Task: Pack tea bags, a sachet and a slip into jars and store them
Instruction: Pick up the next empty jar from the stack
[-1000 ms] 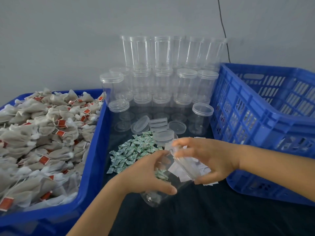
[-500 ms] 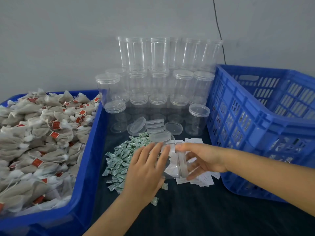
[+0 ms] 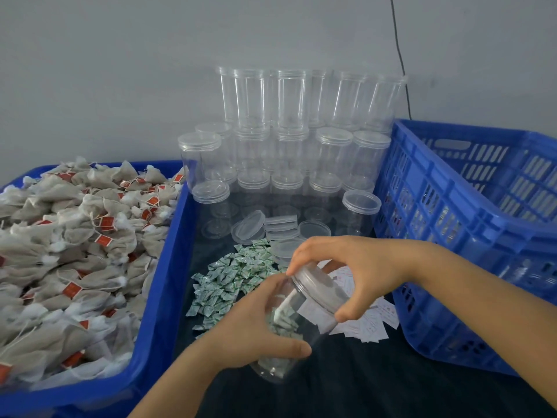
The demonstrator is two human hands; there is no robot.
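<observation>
My left hand (image 3: 256,330) grips the body of a clear plastic jar (image 3: 297,322), tilted with its mouth up and to the right above the dark cloth. My right hand (image 3: 358,273) is closed around the jar's clear lid (image 3: 319,289) at the mouth. Through the jar wall I see a green sachet and a white slip. A heap of tea bags (image 3: 69,251) with red tags fills the blue tub on the left. Green sachets (image 3: 232,279) lie scattered on the cloth, and white slips (image 3: 370,324) lie under my right hand.
Stacked clear jars (image 3: 301,140) stand against the back wall, with loose lids (image 3: 271,227) in front of them. A blue slotted crate (image 3: 470,224) stands on the right. The blue tub's wall (image 3: 162,285) borders the cloth on the left.
The jar was lifted from the cloth and tilted. My right hand moved onto the lid at its mouth, and my left hand wrapped around its body.
</observation>
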